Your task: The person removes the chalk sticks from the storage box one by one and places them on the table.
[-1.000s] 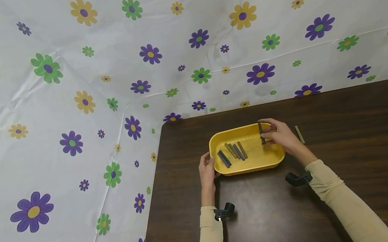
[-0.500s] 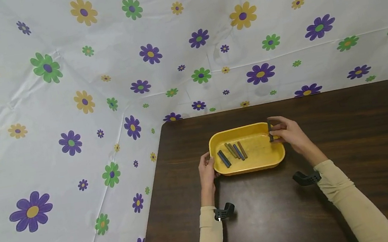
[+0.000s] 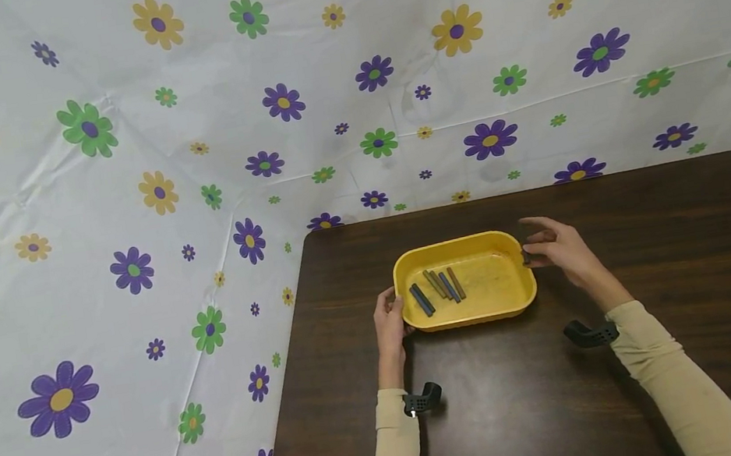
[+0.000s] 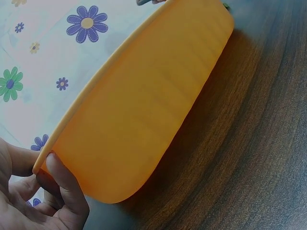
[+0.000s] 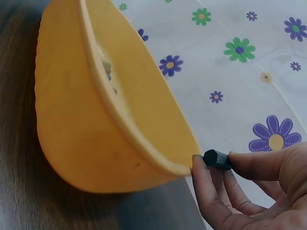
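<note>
My left hand (image 3: pixel 390 323) grips the left end of a yellow plastic tray (image 3: pixel 471 319), with thumb and fingers pinching its rim (image 4: pixel 91 86) in the left wrist view. Just off the tray's right end, my right hand (image 3: pixel 563 249) pinches a dark crayon (image 5: pixel 218 159) with a six-sided end. Only a small bit of this crayon shows in the head view. Inside the tray, towards its left half, lie a pair of dark blue crayons (image 3: pixel 422 300), olive crayons (image 3: pixel 435 284), a blue crayon (image 3: pixel 449 287) and a brown crayon (image 3: pixel 456 283).
The tray is on a dark wood-grain table (image 3: pixel 504 396). Behind and to the left hangs a white sheet (image 3: pixel 310 47) printed with flowers. Black wrist mounts (image 3: pixel 425 398) sit on both sleeves.
My right hand has moved right, carrying the dark crayon from over the tray to just past its right rim. The olive crayon on the table there is now hidden. My left hand stays put.
</note>
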Tool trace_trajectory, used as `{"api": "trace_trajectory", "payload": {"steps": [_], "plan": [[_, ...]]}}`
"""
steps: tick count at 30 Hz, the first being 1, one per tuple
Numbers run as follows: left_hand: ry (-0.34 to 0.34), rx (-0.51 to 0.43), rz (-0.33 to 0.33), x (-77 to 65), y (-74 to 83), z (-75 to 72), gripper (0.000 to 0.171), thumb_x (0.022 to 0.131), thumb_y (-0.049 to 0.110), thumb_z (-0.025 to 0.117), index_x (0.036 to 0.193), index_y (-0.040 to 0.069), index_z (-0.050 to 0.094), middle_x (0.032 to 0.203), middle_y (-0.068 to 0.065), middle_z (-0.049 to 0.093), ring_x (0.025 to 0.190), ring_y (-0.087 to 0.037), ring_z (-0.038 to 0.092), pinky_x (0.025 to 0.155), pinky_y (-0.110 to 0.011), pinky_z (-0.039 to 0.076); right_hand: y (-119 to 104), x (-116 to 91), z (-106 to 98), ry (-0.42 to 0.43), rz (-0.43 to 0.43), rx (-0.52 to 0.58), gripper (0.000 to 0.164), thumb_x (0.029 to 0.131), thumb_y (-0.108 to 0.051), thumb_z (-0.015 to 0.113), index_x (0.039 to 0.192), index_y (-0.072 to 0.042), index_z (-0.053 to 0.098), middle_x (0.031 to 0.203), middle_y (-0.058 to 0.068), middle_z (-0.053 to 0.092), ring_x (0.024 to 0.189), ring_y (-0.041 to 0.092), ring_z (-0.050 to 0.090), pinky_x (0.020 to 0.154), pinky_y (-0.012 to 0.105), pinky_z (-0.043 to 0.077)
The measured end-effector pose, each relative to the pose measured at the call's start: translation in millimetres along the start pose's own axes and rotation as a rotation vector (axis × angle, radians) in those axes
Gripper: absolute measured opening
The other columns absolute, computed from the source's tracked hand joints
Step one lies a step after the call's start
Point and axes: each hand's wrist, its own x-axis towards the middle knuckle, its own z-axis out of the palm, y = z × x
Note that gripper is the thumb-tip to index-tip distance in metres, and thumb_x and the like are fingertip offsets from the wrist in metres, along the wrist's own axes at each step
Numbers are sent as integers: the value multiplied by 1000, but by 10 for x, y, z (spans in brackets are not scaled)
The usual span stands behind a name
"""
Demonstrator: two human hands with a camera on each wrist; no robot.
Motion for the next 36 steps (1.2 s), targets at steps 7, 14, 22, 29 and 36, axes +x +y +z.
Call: {"api": "trace_trajectory", "payload": {"steps": [7, 14, 22, 29, 36], "plan": [[-16, -10, -17, 18, 12, -14, 39, 108, 17, 54, 143, 0, 55, 107, -27, 58, 64, -16, 49, 56, -28, 45, 89, -40, -133, 7, -4, -50, 62, 103, -1, 60, 158, 4, 32, 138, 43, 44, 88, 9, 67, 79, 37, 61], [-9, -19, -12, 20, -3, -10, 39, 107, 19, 54, 143, 1, 56, 108, -25, 57, 66, -16, 49, 54, -25, 44, 179, -107, -250, 20, 11, -93, 61, 103, -1, 58, 158, 4, 33, 135, 41, 45, 91, 15, 67, 80, 38, 60], [-11, -6, 7, -10, 17, -19, 37, 107, 18, 55, 140, 2, 57, 104, -22, 59, 63, -13, 49, 55, -27, 43, 254, -136, -343, 62, 16, -156, 60, 103, -1, 58, 157, 5, 33, 136, 42, 47, 89, 12, 65, 77, 29, 60], [-13, -6, -1, -2, 17, -16, 37, 107, 18, 55, 141, 2, 57, 105, -22, 59, 63, -14, 49, 56, -27, 43, 342, -152, -422, 98, 12, -203, 59, 103, 0, 57, 156, 7, 34, 130, 42, 50, 90, 13, 64, 77, 29, 60], [-12, -19, -6, 10, -10, -19, 38, 108, 20, 55, 141, 2, 56, 108, -26, 60, 63, -14, 48, 55, -26, 42, 412, -175, -495, 133, 20, -253, 58, 102, 3, 57, 156, 7, 35, 130, 42, 51, 95, 18, 62, 73, 20, 56]]}}
